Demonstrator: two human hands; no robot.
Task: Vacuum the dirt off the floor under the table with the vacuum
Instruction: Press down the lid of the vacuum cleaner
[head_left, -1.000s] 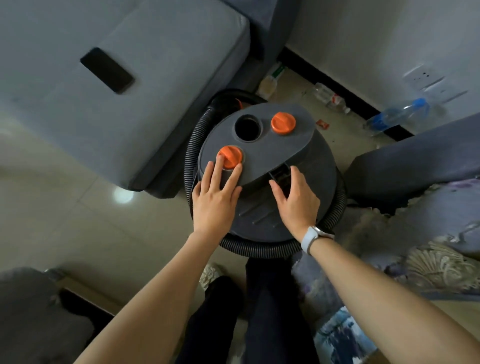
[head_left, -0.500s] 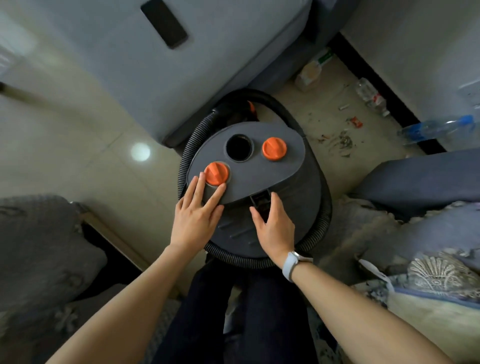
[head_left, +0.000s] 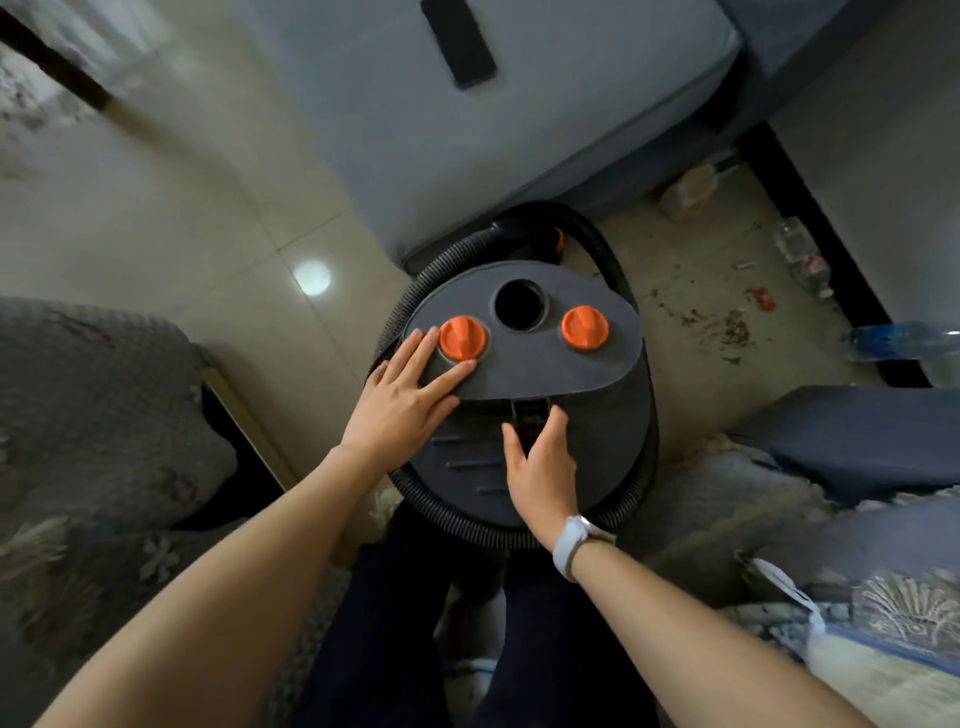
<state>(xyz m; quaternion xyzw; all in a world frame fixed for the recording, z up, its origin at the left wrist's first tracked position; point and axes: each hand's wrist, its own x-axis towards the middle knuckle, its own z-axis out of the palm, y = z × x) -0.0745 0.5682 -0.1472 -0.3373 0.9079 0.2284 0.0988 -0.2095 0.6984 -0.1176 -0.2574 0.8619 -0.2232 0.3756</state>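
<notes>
1. Vacuum (head_left: 587, 374): dark grey drum, directly under both your hands, standing on the floor (head_left: 208, 249) just ahead of your legs.
2. Hose (head_left: 467, 525): black, ribbed, looped around the drum; it passes under your right wrist and behind your left hand.
3. Lid has two orange knobs. Left knob (head_left: 463, 338) sits at your left fingertips; right knob (head_left: 585, 328) is beyond your right hand. A round port (head_left: 520, 304) lies between them.
4. Left hand (head_left: 400, 405): flat, fingers straight and spread, resting on the lid edge, fingertips touching the left knob's rim. It grips nothing.
5. Right hand (head_left: 540, 467): on the drum's near side, thumb and fingers either side of the black latch (head_left: 530, 415) at the lid seam. Cannot tell whether it pinches the latch or only touches it.
6. Watch (head_left: 571, 540): pale band, on your right wrist.
7. Dirt (head_left: 722, 325): scattered debris on the floor, right of and beyond your right hand, well apart from it.
8. Bottle (head_left: 904, 340): clear with blue, lying far right of the dirt by the wall.
9. Sofa (head_left: 545, 114): grey, beyond both hands; a dark phone (head_left: 457, 41) lies on its cushion.
</notes>
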